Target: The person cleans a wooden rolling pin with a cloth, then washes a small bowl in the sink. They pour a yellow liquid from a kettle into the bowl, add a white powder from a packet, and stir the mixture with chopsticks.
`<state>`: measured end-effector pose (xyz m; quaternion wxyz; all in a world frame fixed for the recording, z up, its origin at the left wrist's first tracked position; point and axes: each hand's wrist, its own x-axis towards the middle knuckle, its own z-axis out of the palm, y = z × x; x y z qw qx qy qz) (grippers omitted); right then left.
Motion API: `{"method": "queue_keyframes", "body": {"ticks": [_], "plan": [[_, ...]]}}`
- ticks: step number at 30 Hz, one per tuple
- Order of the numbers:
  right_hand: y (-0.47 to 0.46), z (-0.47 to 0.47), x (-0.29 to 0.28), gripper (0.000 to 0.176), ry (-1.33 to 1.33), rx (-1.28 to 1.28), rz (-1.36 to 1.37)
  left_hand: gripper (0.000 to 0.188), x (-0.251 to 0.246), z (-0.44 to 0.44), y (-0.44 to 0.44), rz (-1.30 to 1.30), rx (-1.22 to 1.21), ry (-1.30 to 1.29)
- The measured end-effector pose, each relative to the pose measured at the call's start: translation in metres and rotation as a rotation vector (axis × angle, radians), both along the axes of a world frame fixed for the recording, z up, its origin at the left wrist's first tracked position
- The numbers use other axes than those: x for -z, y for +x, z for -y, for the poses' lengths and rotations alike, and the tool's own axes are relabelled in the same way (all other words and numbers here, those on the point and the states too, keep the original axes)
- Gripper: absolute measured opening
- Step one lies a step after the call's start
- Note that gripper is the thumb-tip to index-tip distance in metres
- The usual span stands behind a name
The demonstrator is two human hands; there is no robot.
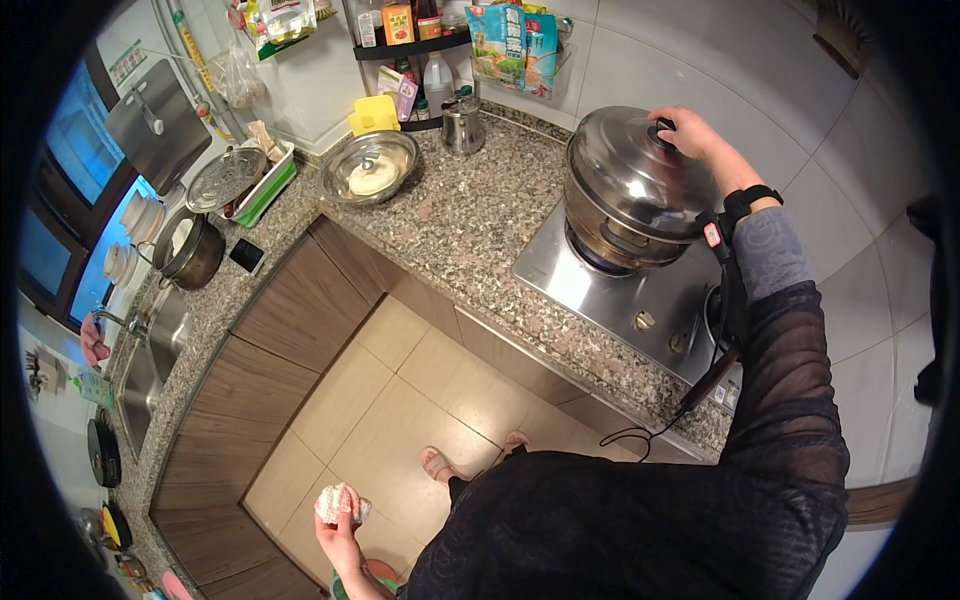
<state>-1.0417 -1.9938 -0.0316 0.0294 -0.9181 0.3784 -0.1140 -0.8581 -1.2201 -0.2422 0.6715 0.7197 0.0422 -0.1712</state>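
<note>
My right hand grips the black knob on the domed metal lid. That lid rests on a large steamer pot, which stands on a burner of the stainless gas stove. Low in the view, over the floor, my left hand holds a crumpled white and pink cloth. Across the granite counter, a metal bowl with pale dough in it sits near the corner, beside a small metal pitcher.
At the left are a dark pot, a phone, a green and white basket and a sink. A corner rack holds bottles and packets. A black cable hangs over the front counter edge.
</note>
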Motion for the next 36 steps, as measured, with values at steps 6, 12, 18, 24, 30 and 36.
{"method": "queue_keyframes", "body": {"ticks": [6, 12, 18, 24, 30, 36], "plan": [[0.007, -0.036, -0.022, 0.059, -0.161, 0.092, -0.257, 0.032, -0.011, -0.001, -0.002, -0.027, -0.002, -0.012], [0.066, -0.211, -0.048, 0.049, -0.024, -0.510, 0.143, 0.038, -0.002, -0.033, 0.006, 0.001, 0.024, -0.074], [0.118, -0.384, 0.014, 0.051, 0.326, -1.080, -0.143, 0.039, -0.021, -0.034, 0.051, -0.051, 0.181, -0.073], [0.209, -0.559, 0.093, 0.087, 0.883, -1.290, -0.109, 0.046, -0.057, -0.049, 0.081, 0.215, 0.364, -0.119], [0.276, -0.670, 0.134, 0.049, 0.974, -1.278, -0.067, 0.044, -0.053, -0.137, 0.094, 0.228, 0.317, 0.027], [0.324, -0.714, 0.164, 0.024, 1.097, -1.268, -0.039, 0.027, -0.033, -0.248, 0.089, 0.054, 0.074, -0.024]]}}
